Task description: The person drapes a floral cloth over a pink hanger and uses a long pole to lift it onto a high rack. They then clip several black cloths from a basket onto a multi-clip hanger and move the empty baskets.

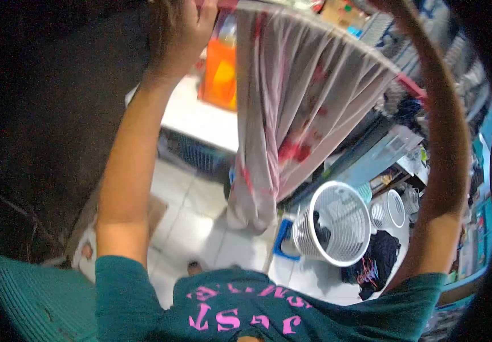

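Raised at the top left, my left hand (191,25) is at the pink end of the curtain's top edge, its fingers closed there and partly cut off by the frame. A sheer pale curtain (257,102) with red flowers hangs in folds from that edge, its lower part gathered into a bunch above the floor. My right hand (387,4) is up at the top right, mostly out of frame, so its fingers do not show. A pink strip (411,86) extends from the curtain's right end and passes behind my right forearm.
An orange container (221,74) stands on a white tabletop (197,117) behind the curtain. A large white basket (340,225) holds something dark, with a smaller white basket (393,210) beyond it. Dark cloth (374,259) lies on the tiled floor (197,228). Cluttered shelves line the right.
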Demonstrator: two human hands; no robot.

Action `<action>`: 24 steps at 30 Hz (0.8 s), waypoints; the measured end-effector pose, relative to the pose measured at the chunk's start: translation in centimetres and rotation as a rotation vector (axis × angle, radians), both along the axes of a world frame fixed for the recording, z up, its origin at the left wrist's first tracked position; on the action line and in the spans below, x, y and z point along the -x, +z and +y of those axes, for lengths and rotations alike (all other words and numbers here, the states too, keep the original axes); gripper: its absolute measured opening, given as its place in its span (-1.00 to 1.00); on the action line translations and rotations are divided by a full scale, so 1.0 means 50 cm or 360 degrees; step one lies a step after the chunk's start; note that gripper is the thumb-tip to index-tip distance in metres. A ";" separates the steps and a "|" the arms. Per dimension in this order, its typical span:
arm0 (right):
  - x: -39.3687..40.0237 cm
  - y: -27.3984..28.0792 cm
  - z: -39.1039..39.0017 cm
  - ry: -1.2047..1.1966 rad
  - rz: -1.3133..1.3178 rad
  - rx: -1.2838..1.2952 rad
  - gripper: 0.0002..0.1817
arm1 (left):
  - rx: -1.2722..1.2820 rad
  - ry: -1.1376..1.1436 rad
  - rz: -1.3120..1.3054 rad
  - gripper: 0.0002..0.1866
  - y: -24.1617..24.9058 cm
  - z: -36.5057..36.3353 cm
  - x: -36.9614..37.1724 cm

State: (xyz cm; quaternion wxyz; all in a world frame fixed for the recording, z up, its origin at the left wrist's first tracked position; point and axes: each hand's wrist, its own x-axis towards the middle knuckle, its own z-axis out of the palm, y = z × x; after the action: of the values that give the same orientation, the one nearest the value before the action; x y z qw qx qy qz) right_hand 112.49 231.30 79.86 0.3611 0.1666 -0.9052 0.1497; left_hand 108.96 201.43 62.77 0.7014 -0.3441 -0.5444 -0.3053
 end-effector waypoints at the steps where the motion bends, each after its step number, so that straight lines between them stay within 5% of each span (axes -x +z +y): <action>1: 0.016 0.008 -0.004 0.0041 0.0029 0.0025 -0.83 | -0.0024 0.0217 0.0135 -0.61 0.041 0.005 -0.028; 3: -0.108 -0.043 -0.082 0.0086 0.0075 -0.0119 -0.85 | -0.0184 0.0254 0.0389 -0.64 0.123 0.018 -0.016; 5: -0.112 -0.042 -0.078 0.0357 -0.0122 0.0216 -0.87 | 0.0485 0.0787 0.0259 -0.53 0.191 -0.005 0.042; 7: -0.115 -0.043 -0.067 0.0370 -0.0147 0.0324 -0.88 | 0.0659 0.0594 0.0151 -0.45 0.198 -0.004 0.069; 9: -0.106 -0.043 -0.055 0.0433 -0.0107 0.0435 -0.87 | 0.1273 -0.0227 -0.1097 -0.52 0.172 -0.015 0.070; 11: -0.105 -0.029 -0.057 0.0205 0.0015 0.0029 -0.84 | 0.1309 -0.0405 -0.1467 -0.52 0.155 -0.041 0.109; 13: -0.074 -0.014 -0.024 0.0387 -0.0382 0.0212 -0.78 | 0.1347 0.0109 -0.0483 -0.65 0.161 -0.064 0.221; 15: -0.085 -0.035 0.031 0.0367 -0.0608 0.0272 -0.66 | 0.1765 0.0547 0.0325 -0.73 0.213 -0.065 0.150; 17: -0.089 -0.107 0.119 0.0111 -0.0393 0.0178 -0.60 | 0.0935 -0.0342 -0.1218 -0.82 0.182 -0.062 0.132; 19: -0.141 -0.154 0.262 -0.0058 -0.0274 0.0199 -0.62 | 0.1021 -0.0431 -0.0894 -0.58 0.195 -0.152 0.233; 20: -0.151 -0.176 0.272 0.0049 -0.0162 0.0567 -0.62 | 0.0913 -0.0300 -0.0962 -0.69 0.158 -0.121 0.154; 21: -0.161 -0.185 0.256 0.0004 -0.0134 0.0519 -0.62 | 0.0801 -0.0165 -0.1018 -0.77 0.128 -0.089 0.071; 23: -0.164 -0.209 0.222 -0.0051 -0.0154 0.0343 -0.62 | 0.0571 -0.0105 -0.1273 -0.68 0.128 -0.154 0.131; 24: -0.168 -0.211 0.209 -0.0072 -0.0148 0.0286 -0.62 | 0.0697 -0.0314 -0.1337 -0.73 0.139 -0.164 0.120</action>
State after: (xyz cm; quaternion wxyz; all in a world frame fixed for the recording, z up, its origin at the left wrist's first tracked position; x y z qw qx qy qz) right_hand 120.88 241.77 69.32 0.3355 0.1061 -0.9074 0.2297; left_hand 102.97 193.21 69.71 0.2996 -0.3806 -0.7968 -0.3613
